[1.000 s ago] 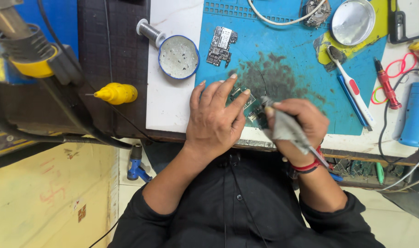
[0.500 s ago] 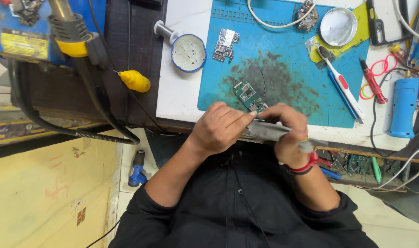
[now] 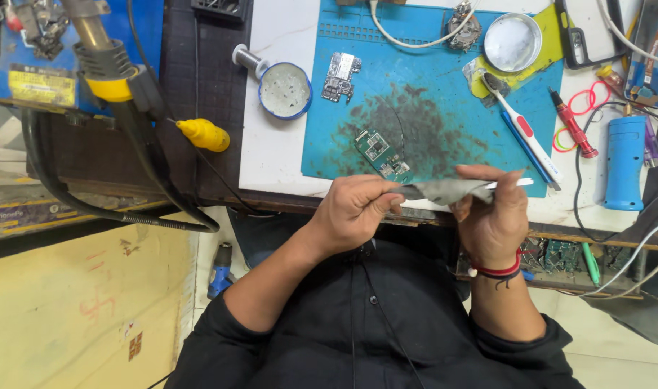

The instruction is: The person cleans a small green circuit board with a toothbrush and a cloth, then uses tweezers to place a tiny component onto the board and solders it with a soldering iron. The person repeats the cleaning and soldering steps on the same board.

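The left hand [image 3: 354, 209] pinches the left end of a slim grey tool [image 3: 444, 190] between thumb and fingertips, and the right hand [image 3: 491, 212] closes round its middle and right part, fingers curled over the top, thumb beneath. The tool is a thin, pen-like rod, dull grey along most of its length with a pale white tip sticking out past the right fingers. Its long axis runs left to right, nearly level, the white end pointing right. It hangs in the air over the near edge of the blue work mat [image 3: 444, 86], just above the table edge.

Just beyond the left fingertips, on the mat, lies a small green circuit board [image 3: 381, 155], flat and oblong, set on a dark sooty stain. Further off sits a silvery metal board [image 3: 341, 75], and left of it a round blue-rimmed dish [image 3: 285, 90]. To the right, a white and red toothbrush [image 3: 523, 130] lies slantwise
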`<state>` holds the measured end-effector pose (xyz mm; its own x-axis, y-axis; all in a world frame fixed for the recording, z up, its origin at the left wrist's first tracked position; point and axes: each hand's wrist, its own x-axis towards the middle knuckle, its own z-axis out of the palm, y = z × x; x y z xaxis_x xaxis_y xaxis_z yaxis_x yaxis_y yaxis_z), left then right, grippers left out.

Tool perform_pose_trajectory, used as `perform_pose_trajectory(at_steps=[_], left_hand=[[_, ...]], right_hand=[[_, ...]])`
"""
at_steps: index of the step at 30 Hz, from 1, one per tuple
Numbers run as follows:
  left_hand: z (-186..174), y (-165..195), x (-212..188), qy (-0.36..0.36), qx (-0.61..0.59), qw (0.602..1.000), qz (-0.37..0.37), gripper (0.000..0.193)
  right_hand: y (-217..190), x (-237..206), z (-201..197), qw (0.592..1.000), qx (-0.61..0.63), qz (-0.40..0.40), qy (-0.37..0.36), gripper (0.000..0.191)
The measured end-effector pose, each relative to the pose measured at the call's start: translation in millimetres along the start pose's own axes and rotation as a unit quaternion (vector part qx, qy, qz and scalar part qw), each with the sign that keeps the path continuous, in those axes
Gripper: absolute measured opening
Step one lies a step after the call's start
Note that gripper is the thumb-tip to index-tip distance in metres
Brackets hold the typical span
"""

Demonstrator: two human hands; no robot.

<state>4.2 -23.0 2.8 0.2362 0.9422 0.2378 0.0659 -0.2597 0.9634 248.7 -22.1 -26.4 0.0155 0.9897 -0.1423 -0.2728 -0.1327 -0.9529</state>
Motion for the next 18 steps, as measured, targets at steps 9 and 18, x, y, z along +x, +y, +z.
perform_pose_trajectory(at_steps=[9, 18], left_hand=[[1, 4, 34, 0.119, 0.059, 0.989, -0.064, 0.029], [-5, 13, 74, -0.024, 0.225, 0.973, -0.049, 0.081]], right_hand=[[-19, 23, -37, 0.947, 0.058, -0.193, 0.252, 0.057], [-33, 25, -9, 0.917, -0.336, -0.21, 0.051, 0.015]])
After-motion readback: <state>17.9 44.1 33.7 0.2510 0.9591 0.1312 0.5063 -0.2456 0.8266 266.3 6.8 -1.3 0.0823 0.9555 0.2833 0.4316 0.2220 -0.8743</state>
